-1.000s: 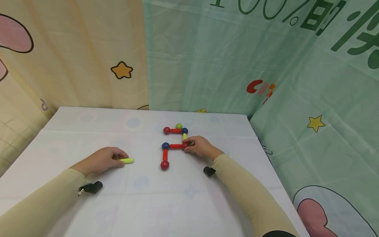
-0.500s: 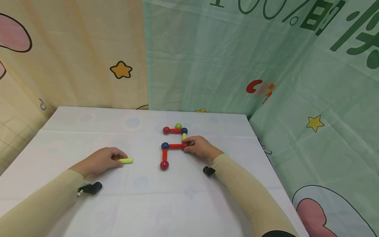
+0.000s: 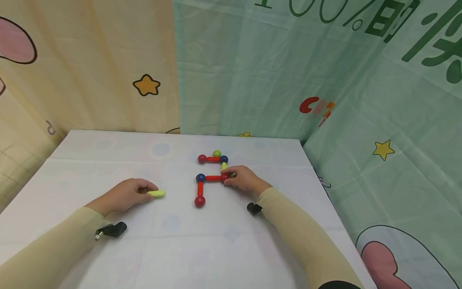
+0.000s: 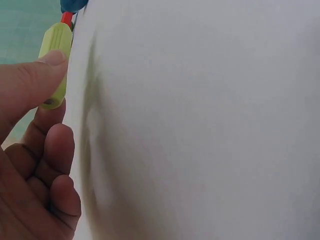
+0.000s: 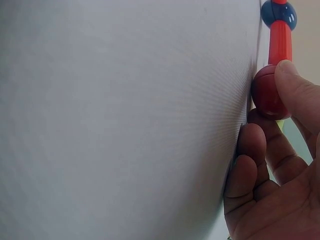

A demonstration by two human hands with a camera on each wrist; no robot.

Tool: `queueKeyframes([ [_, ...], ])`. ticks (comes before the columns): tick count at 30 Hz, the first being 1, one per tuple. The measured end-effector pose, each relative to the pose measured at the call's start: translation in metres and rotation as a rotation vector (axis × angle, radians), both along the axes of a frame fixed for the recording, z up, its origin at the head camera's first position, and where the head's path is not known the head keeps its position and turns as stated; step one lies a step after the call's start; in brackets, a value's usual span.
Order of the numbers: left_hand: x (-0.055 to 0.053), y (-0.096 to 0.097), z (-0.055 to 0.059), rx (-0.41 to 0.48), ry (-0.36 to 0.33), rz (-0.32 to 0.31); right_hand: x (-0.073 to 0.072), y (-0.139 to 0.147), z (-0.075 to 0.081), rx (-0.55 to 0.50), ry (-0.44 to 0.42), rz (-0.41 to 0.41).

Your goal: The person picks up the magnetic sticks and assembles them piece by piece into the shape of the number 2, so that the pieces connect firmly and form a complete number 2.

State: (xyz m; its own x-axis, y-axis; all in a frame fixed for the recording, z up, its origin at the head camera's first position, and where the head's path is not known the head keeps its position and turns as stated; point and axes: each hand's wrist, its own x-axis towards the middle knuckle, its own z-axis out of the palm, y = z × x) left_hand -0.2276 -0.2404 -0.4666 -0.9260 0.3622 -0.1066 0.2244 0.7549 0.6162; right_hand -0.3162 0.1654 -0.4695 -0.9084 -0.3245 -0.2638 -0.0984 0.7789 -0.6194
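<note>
Thumb and index finger of my left hand (image 3: 130, 195) pinch a yellow-green magnetic stick (image 3: 158, 193); its hollow-looking end faces the left wrist camera. My right hand (image 3: 247, 178) pinches a red ball (image 5: 266, 92) at a corner of a figure of sticks and balls lying on the table. From that ball a red stick (image 3: 213, 178) runs left to a blue ball (image 3: 200, 178), and another red stick (image 3: 200, 188) leads down to a red ball (image 3: 199, 201). A second yellow-green stick (image 3: 224, 165), partly covered by my right fingers, runs up to a blue ball (image 3: 224, 159).
At the figure's far end, a red stick (image 3: 213, 159) joins that blue ball to a red ball (image 3: 202, 159). A green ball (image 3: 217, 153) sits just behind. A white cloth covers the table (image 3: 173, 249); printed curtains (image 3: 238, 80) stand behind and to the right.
My left hand has shifted slightly right and away from me, carrying the yellow-green magnetic stick closer to the figure. My right hand keeps its hold on the red ball.
</note>
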Motion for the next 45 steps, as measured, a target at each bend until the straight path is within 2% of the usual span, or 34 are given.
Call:
queueKeyframes([
  [10,-0.006,0.037,0.007,0.063,0.084,-0.031,0.001,0.000,0.001,-0.011,0.006,0.005],
  [21,-0.007,0.084,0.016,0.089,0.037,-0.037,0.001,0.001,0.001,-0.009,0.007,0.009],
  [27,-0.009,0.108,0.014,0.119,0.005,-0.055,0.000,0.002,0.000,-0.014,0.004,0.015],
  [35,-0.007,0.134,0.013,0.144,0.018,-0.110,-0.001,0.002,0.000,-0.014,-0.004,0.011],
  [45,-0.006,0.152,0.005,0.130,0.017,-0.125,-0.002,0.003,-0.001,-0.016,0.011,0.028],
])
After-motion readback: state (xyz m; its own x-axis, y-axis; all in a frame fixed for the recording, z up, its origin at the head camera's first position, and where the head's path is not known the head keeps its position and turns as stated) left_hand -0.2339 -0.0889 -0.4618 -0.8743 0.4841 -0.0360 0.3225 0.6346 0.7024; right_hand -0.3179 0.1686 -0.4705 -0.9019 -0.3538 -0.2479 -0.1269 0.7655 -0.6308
